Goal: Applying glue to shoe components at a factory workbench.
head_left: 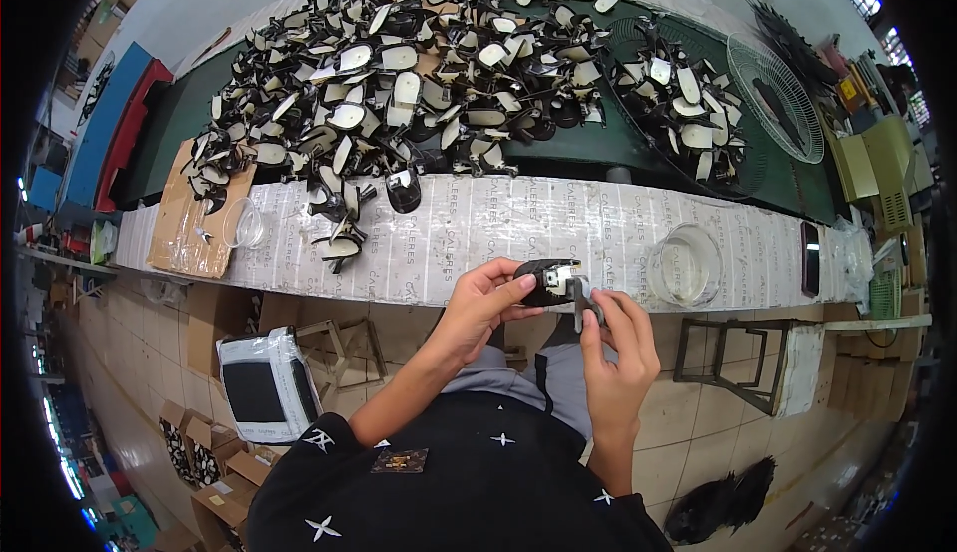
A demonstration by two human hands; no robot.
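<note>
Over the near edge of the paper-covered bench, my left hand [480,305] is closed around a black rounded part [541,277] with a pale, silvery fitting on its right side. Facing it, my right hand [616,348] pinches a small grey flat piece [580,303], which meets or nearly meets that fitting; I cannot tell if they are joined. What exactly these parts are does not show. Beyond my hands lies a big heap of black pieces with cream oval faces [407,88]. A few loose ones [341,246] have spilled onto the printed paper [439,243].
A clear round tub [686,265] and a dark phone [810,258] sit on the right. Farther back, a round basket [738,178] holds more black pieces beside a wire fan guard [778,98]. Cardboard [189,243] lies left; a stool [267,384] and metal frame [733,358] stand below.
</note>
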